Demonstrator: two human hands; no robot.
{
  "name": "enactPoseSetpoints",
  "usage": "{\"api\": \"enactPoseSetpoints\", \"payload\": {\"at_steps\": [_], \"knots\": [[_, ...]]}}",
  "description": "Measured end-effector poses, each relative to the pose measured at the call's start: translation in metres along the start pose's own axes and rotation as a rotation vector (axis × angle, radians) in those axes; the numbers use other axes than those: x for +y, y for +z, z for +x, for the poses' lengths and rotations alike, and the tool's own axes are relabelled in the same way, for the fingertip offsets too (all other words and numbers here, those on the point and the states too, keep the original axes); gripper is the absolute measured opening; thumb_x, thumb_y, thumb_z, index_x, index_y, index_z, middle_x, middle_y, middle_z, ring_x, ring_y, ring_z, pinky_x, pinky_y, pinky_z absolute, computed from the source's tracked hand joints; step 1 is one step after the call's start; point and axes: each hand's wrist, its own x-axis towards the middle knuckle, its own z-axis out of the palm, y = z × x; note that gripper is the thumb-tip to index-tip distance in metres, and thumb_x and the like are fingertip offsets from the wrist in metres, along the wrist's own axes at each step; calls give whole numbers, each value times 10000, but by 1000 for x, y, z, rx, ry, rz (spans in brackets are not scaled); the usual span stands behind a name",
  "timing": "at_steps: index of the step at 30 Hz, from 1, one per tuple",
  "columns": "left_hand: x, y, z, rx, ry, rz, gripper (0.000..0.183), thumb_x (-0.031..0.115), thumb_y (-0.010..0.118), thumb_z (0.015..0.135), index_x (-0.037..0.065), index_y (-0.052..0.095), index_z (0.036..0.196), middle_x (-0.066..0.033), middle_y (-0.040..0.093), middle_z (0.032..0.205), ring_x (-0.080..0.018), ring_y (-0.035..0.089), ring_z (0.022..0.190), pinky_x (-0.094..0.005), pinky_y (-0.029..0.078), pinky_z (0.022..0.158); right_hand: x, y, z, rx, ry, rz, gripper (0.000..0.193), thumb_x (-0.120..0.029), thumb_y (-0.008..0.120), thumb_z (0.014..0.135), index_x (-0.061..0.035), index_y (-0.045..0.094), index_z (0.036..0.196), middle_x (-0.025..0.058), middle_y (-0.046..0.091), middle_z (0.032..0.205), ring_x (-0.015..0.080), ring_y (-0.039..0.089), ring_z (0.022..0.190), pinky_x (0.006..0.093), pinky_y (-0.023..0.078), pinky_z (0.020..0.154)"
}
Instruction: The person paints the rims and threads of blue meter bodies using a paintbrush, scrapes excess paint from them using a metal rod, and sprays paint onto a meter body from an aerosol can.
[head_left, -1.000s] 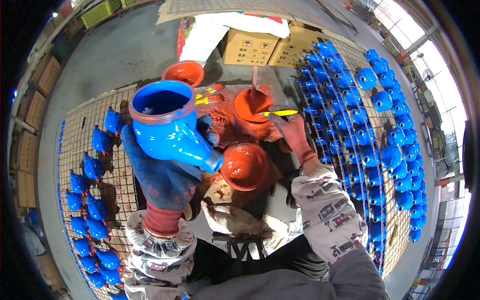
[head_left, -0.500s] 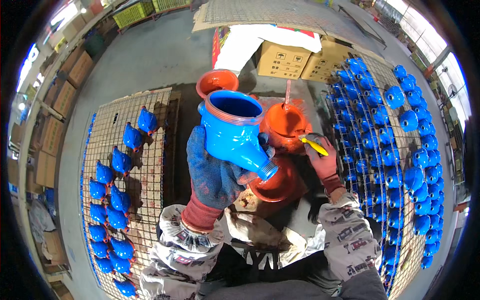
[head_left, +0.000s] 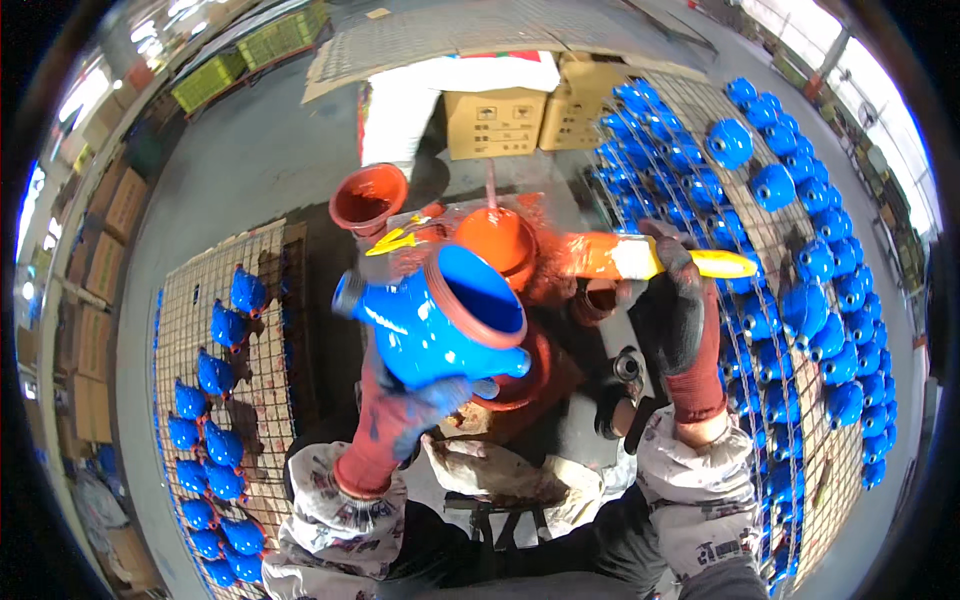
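Observation:
My left hand [head_left: 388, 415], in a red and blue-stained glove, is closed under a blue water meter body [head_left: 400, 330]. The body is glossy and tilted, with a wide round mouth whose rim is reddish and a threaded pipe end toward the left. My right hand [head_left: 680, 315], in a dark-palmed red glove, grips a paintbrush [head_left: 705, 262] by its yellow handle. Its orange-red, blurred bristles point left, apart from the body's mouth. Beyond them stands an orange-red paint pot [head_left: 495, 240] with a stick upright in it. A red bowl [head_left: 540, 372] is partly hidden behind the body.
Another red pot [head_left: 368, 195] stands at the far left of the work spot, near a yellow-handled tool [head_left: 392, 242]. Mesh racks on the left [head_left: 262, 350] and right [head_left: 825, 440] carry many blue bodies. Cardboard boxes [head_left: 492, 125] stand ahead under a mesh-topped table [head_left: 450, 35].
My right hand has lifted the paintbrush from beside the paint pot and brought it up to the right. The water meter body has turned in my left hand, its threaded end swinging from lower right to left.

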Motion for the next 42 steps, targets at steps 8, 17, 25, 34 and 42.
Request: {"api": "enactPoseSetpoints", "payload": {"at_steps": [8,17,25,34,42], "knots": [[-44,40,-16,100,89,28,1074,325,921,582,25,366,1452,-211,520,1359,-329,577,1193,-493,465,1044,-30,1,-16,26,-109,-413,252,-149,590,971,53,695,1078,91,731,904,126,666,756,245,518,683],[-56,31,-5,-350,445,752,1114,282,952,545,34,349,1447,-217,509,1344,-349,562,1192,-471,458,1027,-52,7,-28,-126,-376,-564,182,-34,598,895,98,685,985,155,692,888,191,686,778,287,538,660],[-47,31,4,-246,389,623,1155,234,975,525,38,320,1456,-210,492,1348,-338,537,1221,-441,442,1032,-45,21,-48,-56,-779,-768,283,-265,703,842,-8,602,900,170,647,841,263,623,671,393,501,635],[-17,38,4,22,-83,-126,1003,85,875,652,17,290,1463,-133,517,1351,-254,585,1189,-410,485,1011,-47,27,-48,-380,-1012,-810,512,-587,701,769,-84,669,860,57,639,792,265,635,696,388,517,652],[-15,17,9,-206,-305,-521,571,439,586,945,16,495,1318,-164,681,1035,-222,707,829,-278,543,508,-47,35,-47,-528,-909,-871,439,-513,711,806,-99,700,952,68,637,852,268,622,754,387,502,641]]}}
